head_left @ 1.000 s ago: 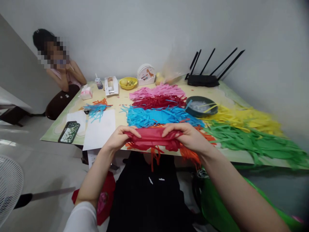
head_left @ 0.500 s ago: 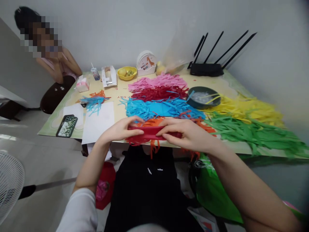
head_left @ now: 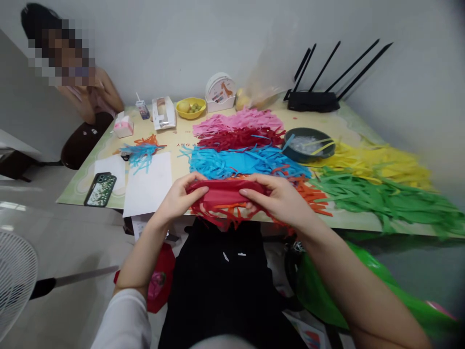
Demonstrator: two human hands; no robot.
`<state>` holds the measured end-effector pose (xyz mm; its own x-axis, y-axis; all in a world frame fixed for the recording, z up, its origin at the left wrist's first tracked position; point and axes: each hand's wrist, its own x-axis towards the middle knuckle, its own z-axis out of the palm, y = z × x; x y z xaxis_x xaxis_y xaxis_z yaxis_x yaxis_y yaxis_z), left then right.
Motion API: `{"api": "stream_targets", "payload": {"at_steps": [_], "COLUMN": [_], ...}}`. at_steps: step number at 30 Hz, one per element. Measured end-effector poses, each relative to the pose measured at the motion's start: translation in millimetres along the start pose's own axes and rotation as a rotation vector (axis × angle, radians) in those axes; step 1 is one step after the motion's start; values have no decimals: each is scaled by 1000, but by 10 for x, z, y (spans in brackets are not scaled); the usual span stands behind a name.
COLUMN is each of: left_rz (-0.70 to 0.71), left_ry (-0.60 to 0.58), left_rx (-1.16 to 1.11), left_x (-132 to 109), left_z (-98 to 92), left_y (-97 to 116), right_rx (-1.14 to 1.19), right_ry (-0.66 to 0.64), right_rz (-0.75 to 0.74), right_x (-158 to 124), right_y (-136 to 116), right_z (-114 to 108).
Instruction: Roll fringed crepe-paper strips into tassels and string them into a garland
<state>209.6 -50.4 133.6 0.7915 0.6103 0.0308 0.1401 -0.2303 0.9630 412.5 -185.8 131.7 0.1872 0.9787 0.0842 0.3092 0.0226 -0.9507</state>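
Note:
A folded red fringed paper strip is stretched level between my hands above the table's front edge. My left hand pinches its left end, thumb on top. My right hand closes on the other end, also with the thumb on the near face. Red fringe dangles below, beside orange fringed paper that lies partly hidden under the hands. Just beyond are blue, dark red and pink fringed paper in rows. Green fringed paper and yellow fringed paper spread to the right.
A dark bowl holds clear plastic bits. Behind stand a router, a yellow fruit bowl and a giraffe-print holder. A phone and white paper lie left. Another person sits at the far left.
My right hand has moved from the strip's middle out to its right end. The red strip has turned and risen slightly, with its fringe hanging lower in view.

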Motion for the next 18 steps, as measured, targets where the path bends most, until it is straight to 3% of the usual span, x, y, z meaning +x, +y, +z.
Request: {"api": "stream_targets", "payload": {"at_steps": [3,6,11,18], "left_rz": [-39,-48,50,-7], "left_ry": [85,38,24,21], "left_rx": [-123,-103,134,192], "left_x": [-30,-49,-22,35], "left_z": [20,20,13,-150], "left_y": [-87,-119,-81,-50], "right_rx": [173,196,-16,-281], "right_ry": [66,103,90,82], "right_rz": [22,6,-20,0], "right_x": [-34,-54,-77,-143], "right_y": [71,124,172,68], "right_z": [100,149,127,-7]}}
